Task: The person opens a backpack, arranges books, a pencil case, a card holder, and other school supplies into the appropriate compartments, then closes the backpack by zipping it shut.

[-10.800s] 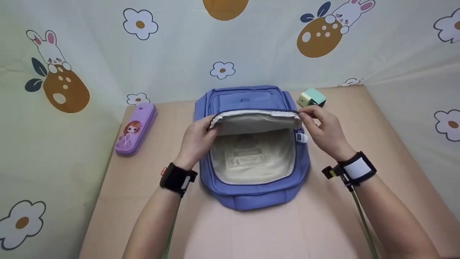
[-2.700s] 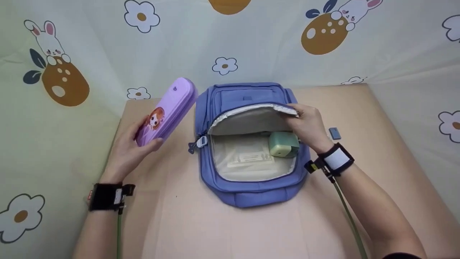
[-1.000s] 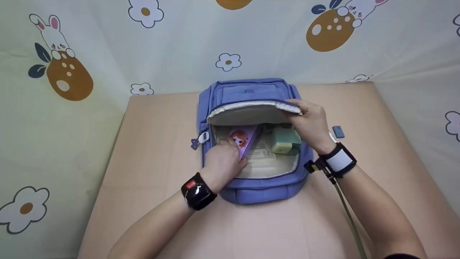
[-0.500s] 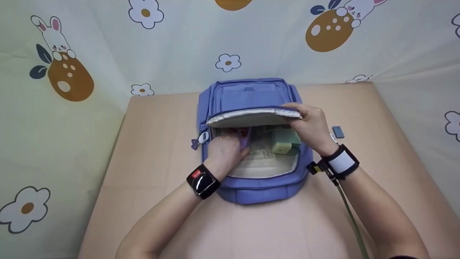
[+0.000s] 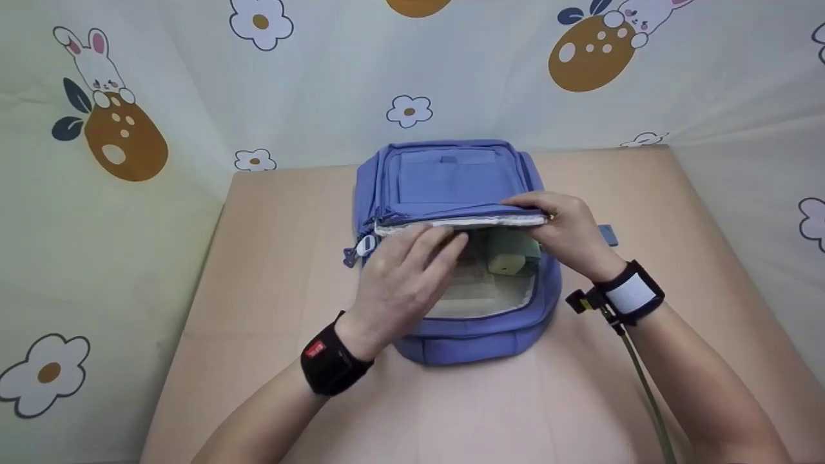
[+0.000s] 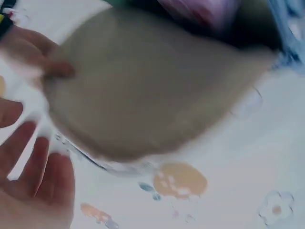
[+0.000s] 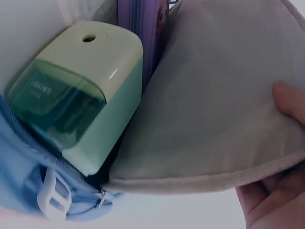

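A blue backpack [image 5: 454,177] lies with its main compartment unzipped. My right hand [image 5: 570,225] pinches the right part of the front flap [image 7: 214,100], thumb on the pale lining. My left hand [image 5: 406,277] is at the opening with fingers spread, holding nothing; its fingertips overlap the flap's edge in the head view. Inside on the right sits a green and cream pencil sharpener [image 7: 102,62]. A purple pencil case [image 7: 138,28] stands beside it, blurred in the left wrist view and hidden behind the hand and flap in the head view.
A small blue-grey block [image 5: 608,235] lies on the tabletop [image 5: 277,258], partly behind my right hand. The zipper pull [image 5: 350,256] hangs at the bag's left side, by a white buckle [image 5: 366,245]. A patterned cloth [image 5: 322,84] rises behind.
The sharpener and then the pencil case went from the tabletop into the backpack. Since then my left hand has let go of the case and drawn back; the right hand has lowered the flap.
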